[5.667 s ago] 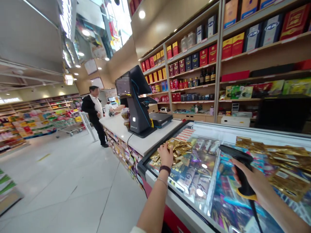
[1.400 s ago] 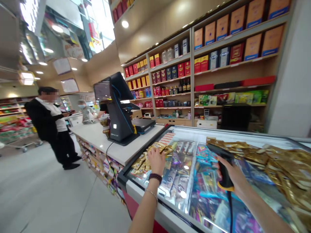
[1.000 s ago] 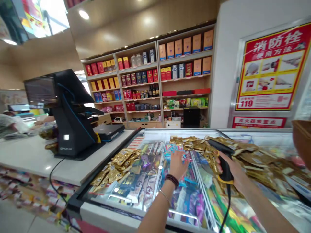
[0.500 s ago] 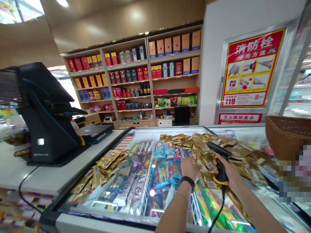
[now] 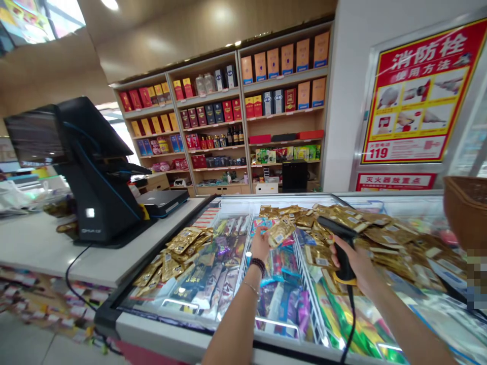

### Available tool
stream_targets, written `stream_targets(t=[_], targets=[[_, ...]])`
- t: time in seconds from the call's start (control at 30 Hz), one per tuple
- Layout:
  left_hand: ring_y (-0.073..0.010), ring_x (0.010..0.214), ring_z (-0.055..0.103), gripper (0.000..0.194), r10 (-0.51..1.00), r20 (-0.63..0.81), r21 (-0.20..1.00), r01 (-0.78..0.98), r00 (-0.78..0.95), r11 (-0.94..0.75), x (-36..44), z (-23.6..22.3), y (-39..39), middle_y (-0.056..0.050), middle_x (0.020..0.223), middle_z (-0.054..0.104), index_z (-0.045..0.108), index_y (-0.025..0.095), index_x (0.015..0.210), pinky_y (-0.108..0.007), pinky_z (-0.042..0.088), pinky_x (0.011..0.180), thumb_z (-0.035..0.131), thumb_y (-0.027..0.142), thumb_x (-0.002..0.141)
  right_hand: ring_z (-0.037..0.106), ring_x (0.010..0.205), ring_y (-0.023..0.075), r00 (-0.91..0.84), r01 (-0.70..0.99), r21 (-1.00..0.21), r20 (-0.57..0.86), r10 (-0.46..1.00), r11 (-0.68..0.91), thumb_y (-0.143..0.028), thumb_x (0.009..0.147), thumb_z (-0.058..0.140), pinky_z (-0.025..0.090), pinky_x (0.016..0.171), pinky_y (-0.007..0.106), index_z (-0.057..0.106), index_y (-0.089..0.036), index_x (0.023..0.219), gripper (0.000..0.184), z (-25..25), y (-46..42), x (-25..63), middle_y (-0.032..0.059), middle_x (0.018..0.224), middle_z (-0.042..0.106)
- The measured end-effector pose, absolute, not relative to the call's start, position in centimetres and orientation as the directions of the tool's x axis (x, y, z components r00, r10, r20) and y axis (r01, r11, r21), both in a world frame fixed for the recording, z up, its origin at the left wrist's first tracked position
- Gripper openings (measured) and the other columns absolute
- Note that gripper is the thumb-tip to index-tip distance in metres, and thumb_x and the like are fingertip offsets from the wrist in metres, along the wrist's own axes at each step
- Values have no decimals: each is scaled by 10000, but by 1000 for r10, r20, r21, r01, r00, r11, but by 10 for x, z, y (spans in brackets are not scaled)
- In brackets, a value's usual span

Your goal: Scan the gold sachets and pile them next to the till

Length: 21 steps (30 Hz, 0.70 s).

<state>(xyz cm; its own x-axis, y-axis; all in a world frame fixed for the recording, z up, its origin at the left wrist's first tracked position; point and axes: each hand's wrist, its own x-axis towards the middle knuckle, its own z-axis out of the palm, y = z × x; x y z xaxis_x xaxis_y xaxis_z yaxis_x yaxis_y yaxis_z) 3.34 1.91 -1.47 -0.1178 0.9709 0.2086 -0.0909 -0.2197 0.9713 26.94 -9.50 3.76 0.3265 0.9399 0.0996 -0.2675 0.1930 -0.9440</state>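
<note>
My left hand (image 5: pixel 261 246), with a beaded bracelet at the wrist, grips a gold foil packet (image 5: pixel 281 232) by its left end above the freezer's glass top. In my right hand (image 5: pixel 348 256) is a black and yellow barcode scanner (image 5: pixel 344 253), its head pointing left and its cord hanging down. Behind and right of the scanner lies a wide heap of gold packets (image 5: pixel 388 238), some with white labels. A smaller pile of gold packets (image 5: pixel 182 243) rests on the glass to the left.
Under the glass of the chest freezer (image 5: pixel 152 324), wire baskets hold wrapped ice pops. A black checkout terminal (image 5: pixel 102 177) and a flat scale (image 5: pixel 163 203) stand on the left counter. A brown wicker basket (image 5: pixel 464 218) is at the right edge. Shelves of boxes (image 5: pixel 213 116) line the back.
My left hand has moved left from the heap, carrying a gold packet away from it. The scanner stays in my right hand, close to the heap. The view has shifted slightly.
</note>
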Motion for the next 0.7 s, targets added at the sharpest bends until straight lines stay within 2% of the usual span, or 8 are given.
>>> stream_targets(t=[0.07,0.17,0.3,0.5,0.7], targets=[[-133,569,649,272,987,152,972,-172,-54,-159,24,-8,21,50,663,640,590,228,996,-263,560,573,722,332,781,493,403,98,280,-220,-958,117,953,182,-603,609,893,353,369,216,644,-189,816,526,37,-91,258,-41,568,594],[-144,617,691,390,990,136,956,-266,32,-122,9,3,22,28,710,694,595,210,1079,-280,586,622,760,289,734,480,390,102,177,-74,-982,159,971,174,-640,716,806,356,386,232,606,-198,701,485,36,-86,240,-28,518,577],[-171,718,734,412,987,157,925,-353,20,-140,-8,15,20,-35,791,752,647,174,1054,-313,611,721,830,306,708,449,364,106,50,147,-967,216,975,206,-627,821,703,356,417,240,552,-223,606,482,39,-87,218,-23,415,536],[-231,805,764,475,987,158,892,-423,-29,-155,-18,20,16,-71,806,765,661,141,1028,-361,617,769,885,382,685,434,355,124,27,255,-944,223,975,209,-618,815,694,360,443,263,561,-239,608,453,44,-97,203,-24,389,531],[-216,768,766,482,980,196,883,-427,-40,-194,-19,18,16,-61,791,774,649,150,1004,-348,620,759,886,424,686,459,362,139,7,348,-916,214,977,198,-630,825,675,388,486,284,550,-240,557,489,41,-99,205,-6,378,532]])
